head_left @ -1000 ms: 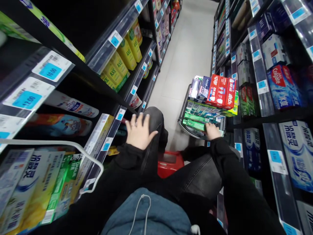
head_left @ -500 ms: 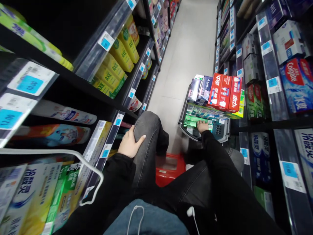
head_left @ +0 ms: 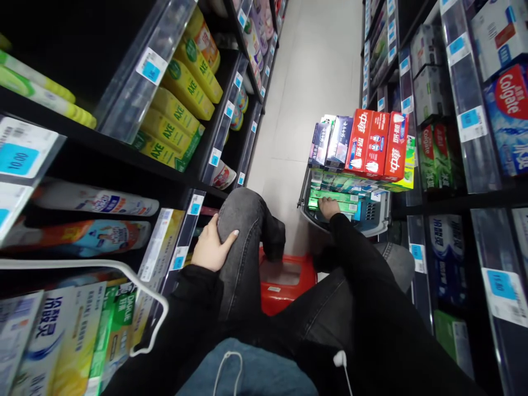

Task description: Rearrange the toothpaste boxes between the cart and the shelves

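Grey basket (head_left: 373, 212) on aisle floor, red boxes (head_left: 377, 144) upright along far rim. Green boxes (head_left: 334, 197) stacked at near-left corner (lying flat). Left hand (head_left: 211, 248) released, draped over left knee (head_left: 243, 214). Right hand (head_left: 329, 207) touching green boxes, grasp indiscernible.

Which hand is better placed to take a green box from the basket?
Right. The right hand lies on the green boxes in the basket; the left hand rests on the knee, apart from the basket.
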{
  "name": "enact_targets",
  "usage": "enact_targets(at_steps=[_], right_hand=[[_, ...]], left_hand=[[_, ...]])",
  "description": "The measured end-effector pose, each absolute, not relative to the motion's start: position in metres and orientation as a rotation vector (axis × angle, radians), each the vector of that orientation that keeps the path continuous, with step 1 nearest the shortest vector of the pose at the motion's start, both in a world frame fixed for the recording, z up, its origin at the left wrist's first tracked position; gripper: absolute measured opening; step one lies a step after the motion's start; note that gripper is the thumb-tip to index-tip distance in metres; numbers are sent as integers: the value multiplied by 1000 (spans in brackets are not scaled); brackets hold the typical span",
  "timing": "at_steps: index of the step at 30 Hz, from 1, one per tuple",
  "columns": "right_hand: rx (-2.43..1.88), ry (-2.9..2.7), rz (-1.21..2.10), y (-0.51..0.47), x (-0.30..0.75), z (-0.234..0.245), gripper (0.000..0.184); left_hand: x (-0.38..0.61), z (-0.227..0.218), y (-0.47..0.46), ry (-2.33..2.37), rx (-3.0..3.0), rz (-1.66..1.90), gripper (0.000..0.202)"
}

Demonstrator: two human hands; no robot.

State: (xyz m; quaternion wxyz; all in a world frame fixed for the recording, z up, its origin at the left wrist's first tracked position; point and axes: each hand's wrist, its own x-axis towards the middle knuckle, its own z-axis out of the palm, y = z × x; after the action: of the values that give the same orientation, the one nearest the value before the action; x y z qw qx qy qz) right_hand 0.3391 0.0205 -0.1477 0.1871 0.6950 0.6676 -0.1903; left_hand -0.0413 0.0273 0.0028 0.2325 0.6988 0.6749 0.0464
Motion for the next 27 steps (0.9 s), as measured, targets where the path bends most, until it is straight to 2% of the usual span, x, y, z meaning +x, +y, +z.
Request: enact_targets(at_steps=[5,9,13,17,20,27], right_hand=[[1876,2006,-592,26,323,-121,28],[1852,2161,-513,29,293,-79,32],[2030,2337,-165,30,269,-14,33],[2477,2092,292,53,269,41,45],[2461,1948,387,85,274,47,52],[2252,1853,382,122,276,8,56]], left_hand=[[-38,5,27,1860,1897,91,86],[-36,6,25,1876,1909,99,83],[-36,5,23,1875,1909,92,82],[-36,5,23,1844,1919,98,83],[-35,6,23,1841,1919,88,84],[-35,7,20,1826,1948,98,82]])
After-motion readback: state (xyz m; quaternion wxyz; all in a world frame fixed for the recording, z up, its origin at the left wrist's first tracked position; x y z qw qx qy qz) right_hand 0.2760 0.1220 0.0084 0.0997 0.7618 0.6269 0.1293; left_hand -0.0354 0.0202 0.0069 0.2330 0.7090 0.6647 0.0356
